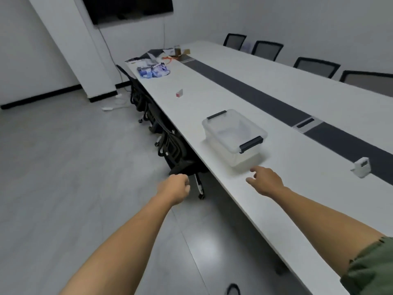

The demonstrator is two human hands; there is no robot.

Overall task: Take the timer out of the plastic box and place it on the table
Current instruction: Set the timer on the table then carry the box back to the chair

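A clear plastic box [234, 135] with two dark latch handles stands without a lid on the long white table [265, 188]. Nothing shows inside it. The white timer [362, 167] stands upright on the table to the right of the box, beside the dark centre strip. My right hand [265, 180] hovers over the table just in front of the box, fingers spread and holding nothing. My left hand [175, 187] is curled into a loose fist over the floor, left of the table edge, with nothing visible in it.
A small red and white item [179, 93] lies further along the table. Packets and papers [156, 68] clutter the far end. Black office chairs [172, 145] are tucked under the near edge, and more chairs [316, 66] line the far side. A cable port [305, 123] sits in the dark strip.
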